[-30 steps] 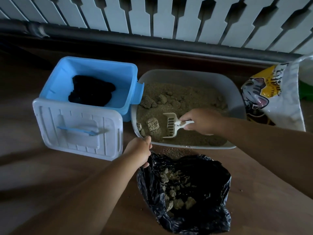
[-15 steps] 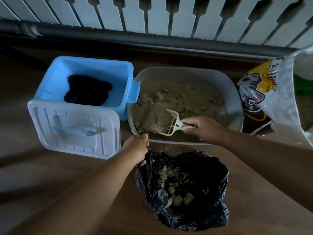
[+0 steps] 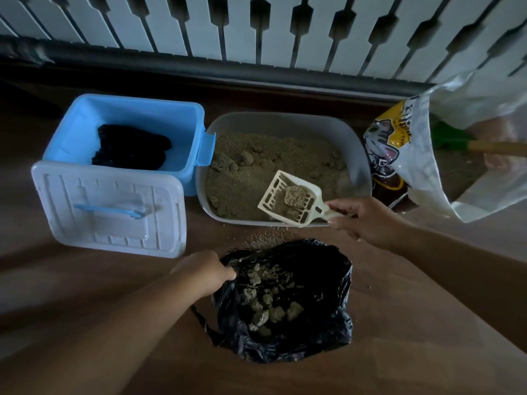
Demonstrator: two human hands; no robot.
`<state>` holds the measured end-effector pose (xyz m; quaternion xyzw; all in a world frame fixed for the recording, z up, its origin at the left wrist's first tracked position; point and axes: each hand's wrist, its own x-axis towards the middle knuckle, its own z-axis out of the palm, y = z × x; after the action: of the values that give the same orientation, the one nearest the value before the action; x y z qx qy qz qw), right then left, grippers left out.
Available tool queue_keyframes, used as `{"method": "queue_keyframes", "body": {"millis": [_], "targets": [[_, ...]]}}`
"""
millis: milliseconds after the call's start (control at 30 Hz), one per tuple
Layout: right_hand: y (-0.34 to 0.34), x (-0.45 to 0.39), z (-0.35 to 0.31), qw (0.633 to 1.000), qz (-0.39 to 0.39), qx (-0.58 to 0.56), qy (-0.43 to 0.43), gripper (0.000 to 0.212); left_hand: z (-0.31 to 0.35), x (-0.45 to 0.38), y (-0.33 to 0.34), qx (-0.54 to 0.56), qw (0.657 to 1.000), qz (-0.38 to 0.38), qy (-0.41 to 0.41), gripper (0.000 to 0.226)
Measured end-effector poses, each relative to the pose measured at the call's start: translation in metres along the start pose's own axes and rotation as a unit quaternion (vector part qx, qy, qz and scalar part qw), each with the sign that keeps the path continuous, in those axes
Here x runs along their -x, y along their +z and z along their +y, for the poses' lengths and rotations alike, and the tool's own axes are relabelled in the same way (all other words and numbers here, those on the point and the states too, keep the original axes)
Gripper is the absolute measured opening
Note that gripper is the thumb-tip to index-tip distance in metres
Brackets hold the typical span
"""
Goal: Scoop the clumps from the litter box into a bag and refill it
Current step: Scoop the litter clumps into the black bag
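Note:
A grey litter box (image 3: 353, 143) holds sandy litter with a few clumps (image 3: 228, 162) near its left side. My right hand (image 3: 368, 220) grips the handle of a cream slotted scoop (image 3: 273, 192), raised over the box's front right part, with a clump (image 3: 295, 195) lying in it. In front of the box an open black bag (image 3: 322, 283) sits on the floor with several clumps (image 3: 265, 309) inside. My left hand (image 3: 204, 272) pinches the bag's left rim and holds it open.
A blue bin (image 3: 137, 112) with something black inside stands left of the litter box, its white lid (image 3: 111, 209) leaning in front. A cat-litter sack (image 3: 405, 143) lies at the right. Spilled grains (image 3: 265, 238) dot the wooden floor. A white radiator (image 3: 256, 29) runs along the back.
My right hand has lifted the scoop out of the litter with a clump in it and drawn it back to the right, towards the bag. My left hand keeps hold of the bag.

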<state>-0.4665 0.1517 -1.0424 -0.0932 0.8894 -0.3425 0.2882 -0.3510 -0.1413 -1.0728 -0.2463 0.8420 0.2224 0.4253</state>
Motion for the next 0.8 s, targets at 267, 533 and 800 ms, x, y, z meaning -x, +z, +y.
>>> {"method": "queue_keyframes", "body": {"millis": [267,533,800], "targets": [[-0.006,0.028,0.000,1.000,0.012,0.014,-0.009,0.044,-0.002,0.020,-0.006,0.058,0.993,-0.098,0.008,0.012],[-0.004,0.039,-0.001,0.999,-0.028,0.028,-0.014,0.056,-0.005,0.036,-0.008,0.187,0.980,-0.066,-0.023,0.014],[0.000,0.044,-0.004,0.994,-0.083,0.057,-0.037,0.041,-0.001,0.041,-0.008,0.136,0.990,-0.029,-0.037,0.018]]}}
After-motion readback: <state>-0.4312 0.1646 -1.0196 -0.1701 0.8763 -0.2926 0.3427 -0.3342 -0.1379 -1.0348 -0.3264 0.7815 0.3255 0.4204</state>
